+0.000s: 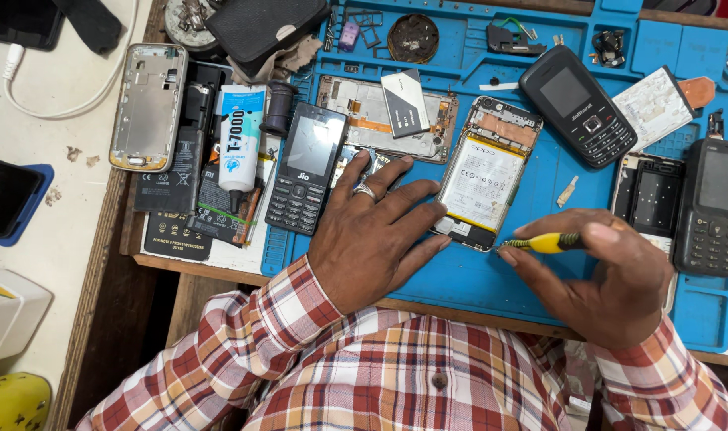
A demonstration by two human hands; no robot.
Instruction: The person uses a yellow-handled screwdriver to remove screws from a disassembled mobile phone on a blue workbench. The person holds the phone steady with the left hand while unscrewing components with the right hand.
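Leftmost, a white cable (56, 100) and a bare phone frame (148, 106) are lying far on the bench, with a glue tube (240, 137) beside them and a black keypad phone (306, 168) just right of that. Next, the left hand (372, 235) is being pressed flat on the blue mat (476, 279), fingers spread and released, gripping nothing; its fingertips are being held against the near-left edge of the open phone (487, 172). That phone is lying back-up near the mat's middle, its battery exposed, its long axis running from far to near with a slight lean to the right at the far end. Right of it, a yellow screwdriver (543, 243) is being pinched in the clenched fingers of the right hand (611, 279), the shaft lying almost level and its tip being aimed leftward at the phone's near-right corner, touching or just beside it. Both hands are near that phone, the left steadying, the right nearer the corner. Farther right, two more black keypad phones (579, 104) (714, 206) are resting on the mat.
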